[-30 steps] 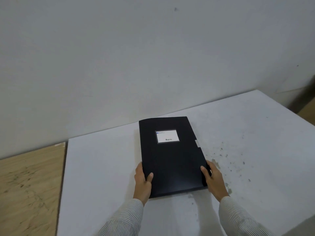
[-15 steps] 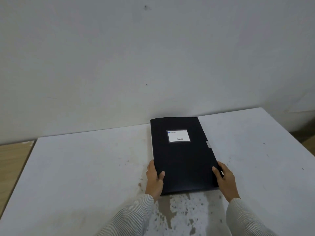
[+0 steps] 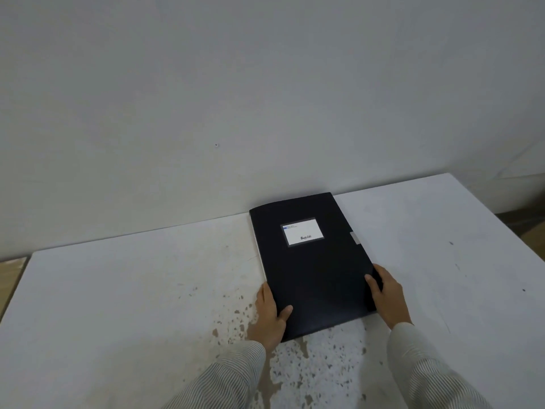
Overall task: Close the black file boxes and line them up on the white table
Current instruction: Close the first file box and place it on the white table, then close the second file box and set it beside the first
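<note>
One black file box (image 3: 314,270) lies flat and closed on the white table (image 3: 118,290), its white label facing up and a small grey tab on its right edge. Its far end reaches the wall. My left hand (image 3: 269,314) grips the near left corner, thumb on top. My right hand (image 3: 387,293) grips the near right edge, thumb on the lid. Whether the box rests fully on the table or is slightly raised at my end I cannot tell.
A grey wall (image 3: 265,98) rises right behind the table's back edge. Worn brown patches (image 3: 295,358) mark the tabletop in front of me. A wooden surface (image 3: 11,270) shows past the table's left end, and the right edge drops off at the far right.
The box, held in both hands, has travelled rightward along the table and toward the wall. Its far end now sits at the back edge.
</note>
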